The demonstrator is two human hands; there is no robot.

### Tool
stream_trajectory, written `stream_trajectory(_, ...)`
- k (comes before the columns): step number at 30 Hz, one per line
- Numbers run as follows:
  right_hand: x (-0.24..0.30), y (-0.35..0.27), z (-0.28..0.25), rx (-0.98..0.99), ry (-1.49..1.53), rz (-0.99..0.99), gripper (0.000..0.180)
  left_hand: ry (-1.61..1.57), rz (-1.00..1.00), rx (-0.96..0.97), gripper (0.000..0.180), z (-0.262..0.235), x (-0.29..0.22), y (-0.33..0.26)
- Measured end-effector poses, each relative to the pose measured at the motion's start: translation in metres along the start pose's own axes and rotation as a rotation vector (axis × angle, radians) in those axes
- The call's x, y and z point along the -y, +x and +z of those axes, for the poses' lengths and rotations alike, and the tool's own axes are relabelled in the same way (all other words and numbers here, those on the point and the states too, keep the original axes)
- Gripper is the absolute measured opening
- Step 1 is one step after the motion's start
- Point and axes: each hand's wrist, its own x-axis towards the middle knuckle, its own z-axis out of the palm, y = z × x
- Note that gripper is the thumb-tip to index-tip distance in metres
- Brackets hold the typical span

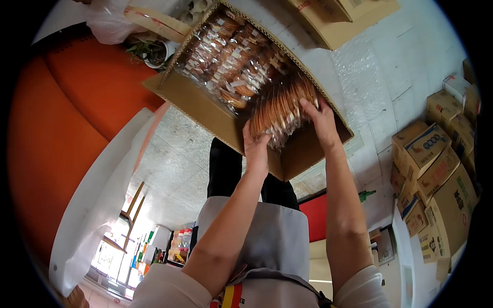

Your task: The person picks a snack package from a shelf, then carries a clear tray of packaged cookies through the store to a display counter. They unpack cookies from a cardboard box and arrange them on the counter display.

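Observation:
A row of thin, round brown wafers in clear wrappers [277, 113] is gripped between my two hands, inside a cardboard box [197, 105]. My left hand [256, 146] closes on the near left end of the row. At its right end, my right hand [321, 118] presses with the fingers curled round it. Farther back in the box, several more rows of wrapped wafers [231, 59] stand packed side by side. Bare cardboard shows at the box's near left part and at its right corner. The undersides of the held wafers are hidden.
Stacked cardboard cartons [444, 164] line the right side. Bubble wrap [362, 77] lies on the pale tiled floor beyond the box. A large orange surface [77, 102] and a white curved panel [100, 205] fill the left. A potted plant [154, 54] stands by the box.

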Motion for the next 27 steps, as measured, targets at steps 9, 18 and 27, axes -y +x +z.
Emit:
stream_trajectory(9,0.078,-0.18,0.002,-0.104,0.175,-0.331,0.067,0.415,0.271,0.269,0.066,-0.02,-0.094,-0.17)
stream_trajectory(18,0.197,-0.388,0.019,-0.15,0.234,-0.673,0.069,0.478,0.784,0.397,0.078,-0.059,-0.239,-0.374)
stream_trajectory(27,0.276,-0.538,0.156,-0.247,-0.035,-1.277,0.046,0.299,1.35,0.261,0.08,-0.193,-0.385,-0.526)
